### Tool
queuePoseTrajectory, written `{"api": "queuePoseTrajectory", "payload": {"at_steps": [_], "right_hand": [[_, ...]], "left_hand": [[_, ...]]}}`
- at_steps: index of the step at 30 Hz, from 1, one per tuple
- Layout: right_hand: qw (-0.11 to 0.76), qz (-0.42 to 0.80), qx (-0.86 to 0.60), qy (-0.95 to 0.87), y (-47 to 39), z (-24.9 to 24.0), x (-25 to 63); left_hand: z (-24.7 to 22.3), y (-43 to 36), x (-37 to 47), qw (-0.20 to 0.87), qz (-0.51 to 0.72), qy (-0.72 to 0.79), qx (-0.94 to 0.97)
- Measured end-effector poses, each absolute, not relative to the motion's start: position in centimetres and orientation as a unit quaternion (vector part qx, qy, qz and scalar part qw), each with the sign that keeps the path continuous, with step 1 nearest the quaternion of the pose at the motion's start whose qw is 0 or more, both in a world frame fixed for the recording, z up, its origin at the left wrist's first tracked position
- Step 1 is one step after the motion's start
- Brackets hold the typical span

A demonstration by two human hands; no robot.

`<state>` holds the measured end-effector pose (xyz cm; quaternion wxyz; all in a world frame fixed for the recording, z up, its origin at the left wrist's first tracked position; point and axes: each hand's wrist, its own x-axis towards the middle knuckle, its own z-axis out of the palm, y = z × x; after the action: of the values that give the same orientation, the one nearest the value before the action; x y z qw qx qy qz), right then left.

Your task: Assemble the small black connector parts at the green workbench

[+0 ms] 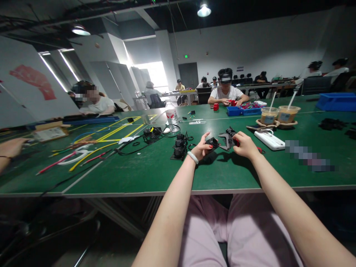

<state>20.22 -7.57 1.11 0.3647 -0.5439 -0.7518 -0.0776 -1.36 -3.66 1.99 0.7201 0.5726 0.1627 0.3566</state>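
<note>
My left hand, with a pale bangle at the wrist, is closed around a small black part with a round opening. My right hand grips a caliper, its jaws pointing left toward the black part. A narrow gap appears to lie between jaws and part, though contact is hard to judge. Both hands are just above the green table. To the left of my left hand stand several similar black parts, with black rings beside them. Something red shows behind my right hand.
A white power bank and two iced drinks in a carrier are at right. Blue bins sit farther back. Black cables, a cup and coloured wires lie left. Co-workers sit opposite and at left.
</note>
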Motion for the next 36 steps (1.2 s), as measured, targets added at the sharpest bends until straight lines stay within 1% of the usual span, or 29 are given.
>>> {"api": "queuePoseTrajectory", "payload": {"at_steps": [19, 36], "right_hand": [[0.381, -0.063, -0.505, -0.772, -7.44, 0.62, 19.36], [0.388, -0.049, -0.502, -0.771, -7.40, 0.56, 19.26]], "left_hand": [[1.82, -3.58, -1.31, 0.720, 0.373, 0.131, 0.570], [1.63, -3.26, -1.56, 0.717, 0.379, 0.162, 0.562]]}}
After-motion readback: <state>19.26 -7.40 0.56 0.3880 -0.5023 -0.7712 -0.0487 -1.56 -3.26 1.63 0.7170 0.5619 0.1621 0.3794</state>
